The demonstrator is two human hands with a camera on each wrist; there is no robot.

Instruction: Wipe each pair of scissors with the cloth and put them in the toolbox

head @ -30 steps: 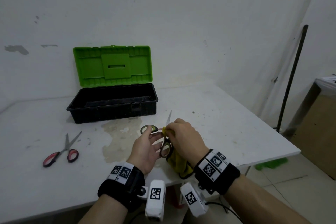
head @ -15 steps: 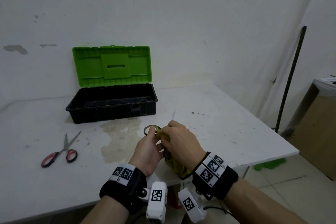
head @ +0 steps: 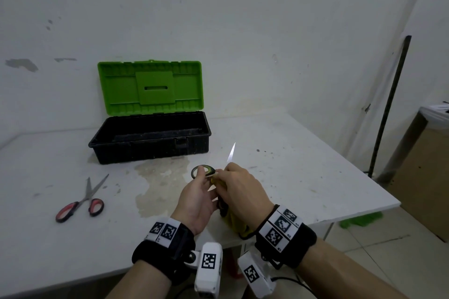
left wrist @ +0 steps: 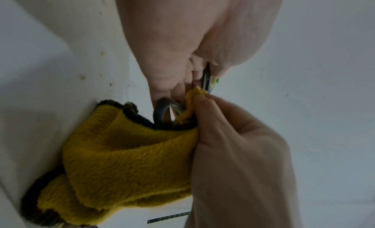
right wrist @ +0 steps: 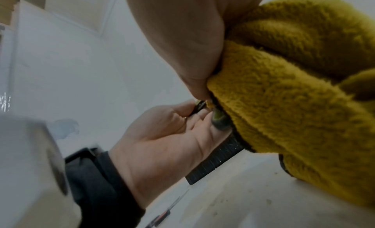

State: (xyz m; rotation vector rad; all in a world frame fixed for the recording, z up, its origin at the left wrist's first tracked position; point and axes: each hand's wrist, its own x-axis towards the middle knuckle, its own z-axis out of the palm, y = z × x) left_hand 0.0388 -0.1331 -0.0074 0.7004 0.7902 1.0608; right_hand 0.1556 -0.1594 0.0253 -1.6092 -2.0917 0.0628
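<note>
My left hand [head: 201,187] pinches the handles of a pair of green-and-black scissors [head: 202,171], whose blade tip [head: 232,152] points up and away. My right hand [head: 239,188] grips a yellow cloth [head: 234,222] bunched around the blades near the pivot; most of the blade is hidden under it. In the left wrist view the cloth [left wrist: 129,159] hangs below the scissor handle ring [left wrist: 166,111]. In the right wrist view the cloth [right wrist: 294,95] fills the right side. A second pair, red-handled scissors [head: 82,201], lies on the table at the left. The toolbox [head: 150,138] stands open behind.
The black toolbox has its green lid [head: 150,87] raised against the wall. The white table [head: 303,165] carries a pale stain [head: 160,182] before the box. Its right edge drops to the floor, where a dark pole [head: 388,104] leans and a brown cabinet [head: 422,172] stands.
The scissors have tilted more upright and shifted slightly away, and the right hand with the cloth has slid along the blades, covering more of them. The red scissors have not moved.
</note>
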